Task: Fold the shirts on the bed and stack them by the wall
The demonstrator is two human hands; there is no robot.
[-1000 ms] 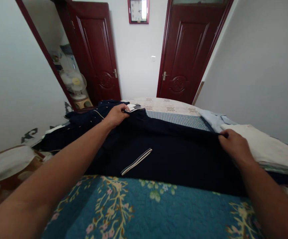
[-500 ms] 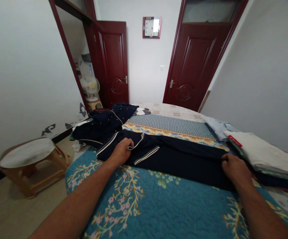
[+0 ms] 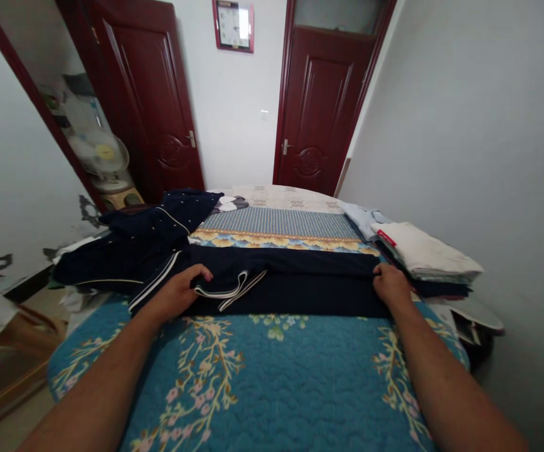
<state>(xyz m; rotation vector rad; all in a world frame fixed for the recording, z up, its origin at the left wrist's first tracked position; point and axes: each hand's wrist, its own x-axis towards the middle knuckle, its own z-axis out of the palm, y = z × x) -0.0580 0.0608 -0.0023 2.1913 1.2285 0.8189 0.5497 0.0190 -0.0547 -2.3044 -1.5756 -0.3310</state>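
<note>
A dark navy garment (image 3: pixel 319 285) with white-striped trim lies stretched across the blue floral quilted cover (image 3: pixel 300 383). On its left part, my left hand (image 3: pixel 182 290) pinches the cloth beside a loose striped edge, fingers closed. At the far right end of the garment, my right hand (image 3: pixel 391 285) grips the upper corner between thumb and fingers. Two pieces of striped trim come close together just right of my left hand.
Left of the garment lies a heap of dotted navy clothing (image 3: pixel 159 232). At the right is a folded stack with a white cloth (image 3: pixel 432 251) on top, near a light blue cloth (image 3: pixel 359 216). A stool (image 3: pixel 12 351) stands at lower left.
The view has turned right, so things appear farther left. The garment now lies straighter, and its striped edge by my left hand has shifted toward the other stripe. Both hands keep their hold.
</note>
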